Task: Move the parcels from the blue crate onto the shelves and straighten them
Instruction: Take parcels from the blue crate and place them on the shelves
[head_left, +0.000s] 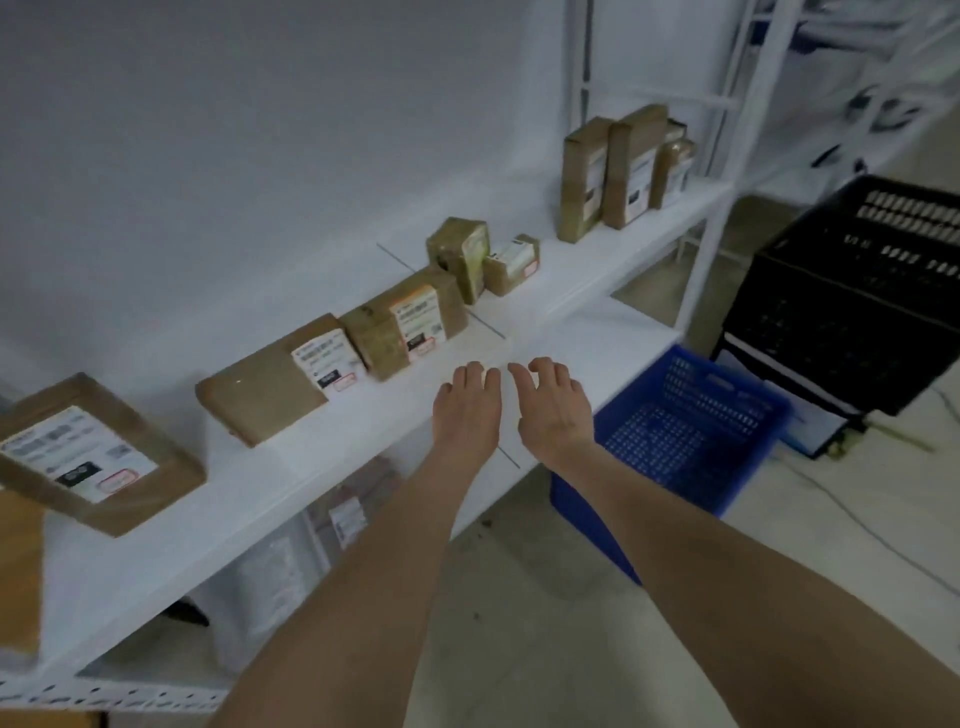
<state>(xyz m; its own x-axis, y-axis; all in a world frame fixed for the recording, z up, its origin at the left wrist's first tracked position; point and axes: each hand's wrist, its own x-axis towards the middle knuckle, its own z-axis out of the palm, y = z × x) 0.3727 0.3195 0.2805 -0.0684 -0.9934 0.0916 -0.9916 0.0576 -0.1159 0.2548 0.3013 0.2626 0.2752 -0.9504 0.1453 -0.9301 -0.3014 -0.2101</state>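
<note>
White shelving (374, 415) crosses the frame from lower left to upper right, brown parcels (405, 322) lined along it, labels facing out, probably for reading. At centre the left hand (467, 410) and right hand (553, 410) hover over its edge, fingers relaxed, holding nothing. Right of centre, the blue crate (685, 431) looks empty

Eight brown parcels show on the white shelf (363, 452): one large flat parcel (78, 457), one long flat parcel (265, 395), one blocky parcel (410, 325), one small upright parcel (460, 254), one small box (511, 265) and three tall parcels (636, 161), a possible fourth hidden behind. One labelled parcel (348, 517) shows blurred below. Two crates appear, one blue crate (691, 426) and one black crate (857, 312). Two hands, left hand (467, 410) and right hand (553, 410), are in view.
</note>
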